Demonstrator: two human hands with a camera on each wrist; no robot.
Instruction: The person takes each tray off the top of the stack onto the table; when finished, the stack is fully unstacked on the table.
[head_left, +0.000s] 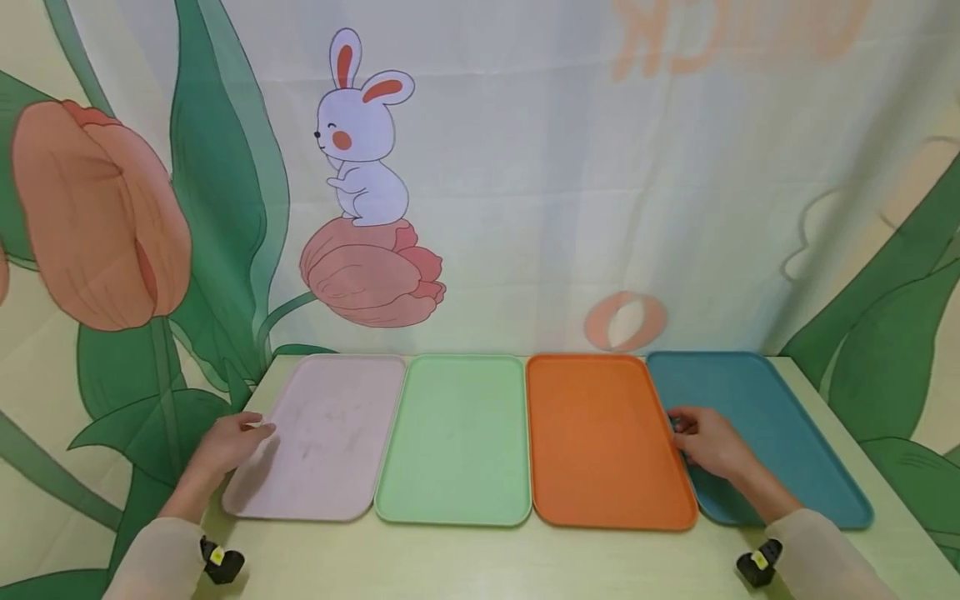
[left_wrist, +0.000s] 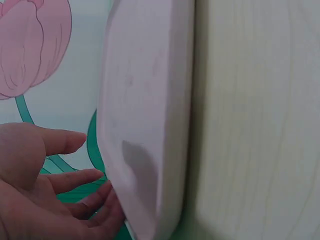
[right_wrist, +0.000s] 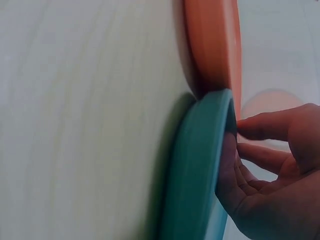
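Four flat trays stand side by side: pale pink (head_left: 333,433), light green (head_left: 453,442), orange (head_left: 607,442) and teal (head_left: 772,450). My left hand (head_left: 234,440) is at the pink tray's left edge, thumb and fingers apart. In the left wrist view, its lower fingertips (left_wrist: 116,202) meet the rim of the pink tray (left_wrist: 145,100). Where the orange and teal trays meet, my right hand (head_left: 708,437) has loosely bent fingers. The right wrist view has its fingertips at the rim of the teal tray (right_wrist: 200,150), partly hidden behind it.
All the trays lie on a pale wood-grain table (head_left: 465,562). Behind them hangs a cloth (head_left: 510,167) printed with a rabbit, tulips and leaves. Small black devices with yellow marks are on the left wrist (head_left: 221,560) and right wrist (head_left: 759,564).
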